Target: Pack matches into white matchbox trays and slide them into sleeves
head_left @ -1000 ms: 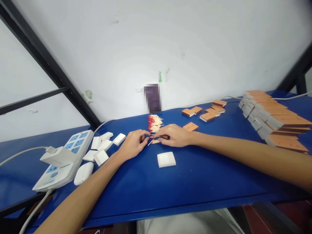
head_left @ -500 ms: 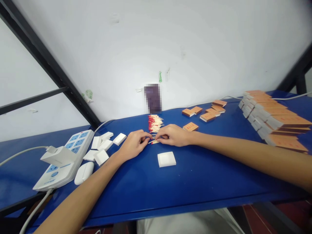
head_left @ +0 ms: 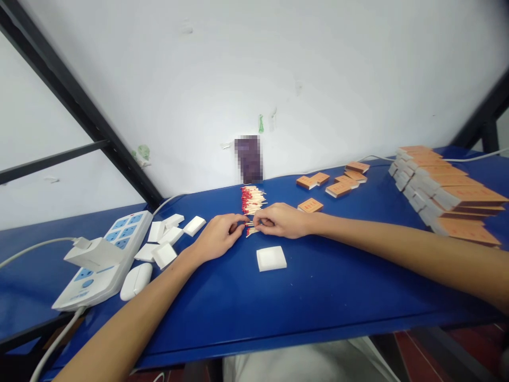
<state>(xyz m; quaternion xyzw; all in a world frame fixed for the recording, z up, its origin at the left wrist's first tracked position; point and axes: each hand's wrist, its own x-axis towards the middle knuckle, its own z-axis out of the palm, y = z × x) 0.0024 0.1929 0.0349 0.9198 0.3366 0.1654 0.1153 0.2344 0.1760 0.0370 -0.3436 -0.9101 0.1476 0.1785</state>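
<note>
On the blue table point(head_left: 318, 286) lies a pile of red-tipped matches point(head_left: 252, 199) near the wall. Both hands meet at the pile's near end. My left hand point(head_left: 218, 236) pinches a small bunch of matches from the left. My right hand point(head_left: 280, 220) pinches the same bunch point(head_left: 250, 229) from the right. A white open matchbox tray point(head_left: 271, 259) sits on the table just in front of the hands.
Several white trays point(head_left: 169, 239) lie left of the hands, beside a white power strip point(head_left: 104, 260) and a white earbud case point(head_left: 136, 281). Orange matchbox sleeves point(head_left: 338, 185) are scattered at the back right. A tall row of stacked boxes point(head_left: 445, 199) stands far right.
The hands have drawn slightly closer together on the small bunch of matches. The view has shifted a little; nothing else on the table has moved.
</note>
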